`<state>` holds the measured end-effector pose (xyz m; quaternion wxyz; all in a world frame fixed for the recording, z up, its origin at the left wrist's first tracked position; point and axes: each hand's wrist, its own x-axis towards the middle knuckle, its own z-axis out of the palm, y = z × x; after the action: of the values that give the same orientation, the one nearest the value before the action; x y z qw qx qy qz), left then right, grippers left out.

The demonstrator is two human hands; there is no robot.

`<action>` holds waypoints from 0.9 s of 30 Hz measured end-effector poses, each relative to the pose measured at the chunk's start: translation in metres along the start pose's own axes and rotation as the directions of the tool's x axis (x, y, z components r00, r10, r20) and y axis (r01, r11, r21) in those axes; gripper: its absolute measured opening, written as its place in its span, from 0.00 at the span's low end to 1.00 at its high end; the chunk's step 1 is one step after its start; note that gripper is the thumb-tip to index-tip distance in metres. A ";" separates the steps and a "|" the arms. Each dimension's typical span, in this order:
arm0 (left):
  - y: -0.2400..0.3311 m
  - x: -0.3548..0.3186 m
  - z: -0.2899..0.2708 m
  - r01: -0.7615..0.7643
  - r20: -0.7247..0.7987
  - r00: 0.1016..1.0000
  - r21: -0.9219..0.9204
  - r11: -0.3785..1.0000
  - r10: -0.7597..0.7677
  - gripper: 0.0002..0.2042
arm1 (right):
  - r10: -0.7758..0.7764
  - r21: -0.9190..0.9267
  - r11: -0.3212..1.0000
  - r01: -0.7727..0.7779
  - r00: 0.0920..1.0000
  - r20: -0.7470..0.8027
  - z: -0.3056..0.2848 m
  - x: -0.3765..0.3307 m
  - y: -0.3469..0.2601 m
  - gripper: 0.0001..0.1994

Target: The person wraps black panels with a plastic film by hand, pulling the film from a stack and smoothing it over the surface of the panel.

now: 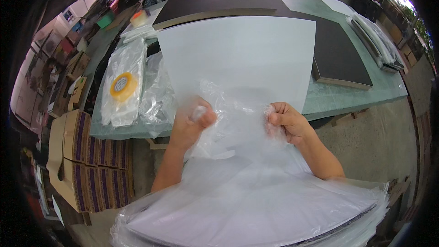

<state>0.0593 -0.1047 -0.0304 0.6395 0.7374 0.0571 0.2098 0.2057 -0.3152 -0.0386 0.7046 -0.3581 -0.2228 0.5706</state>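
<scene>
Nearest the lens, a stack of bagged white sheets point(256, 210) is seen, and above it a clear plastic bag point(235, 119) is gripped at its mouth by both closed hands, left hand point(190, 126) and right hand point(288, 121) level, around a white sheet point(238, 59) lying lengthwise away over the counter point(347, 96).

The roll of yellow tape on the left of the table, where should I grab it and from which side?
Probably from above, by its outer rim. The roll of yellow tape lies flat on clear plastic bags, hole upward, so fingers can span the ring or hook its centre. Both the left hand and right hand now pinch a clear bag.
</scene>
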 end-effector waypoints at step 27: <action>0.033 -0.011 0.060 -0.539 0.169 0.836 0.433 0.722 0.523 0.18 | -0.251 -0.523 0.830 0.193 0.967 -0.041 0.030 0.002 0.006 0.12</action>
<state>0.0663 -0.1692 -0.0070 0.3583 0.8567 -0.1191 0.3513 0.1814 -0.3050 -0.0240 0.6555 -0.5353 -0.3689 0.3843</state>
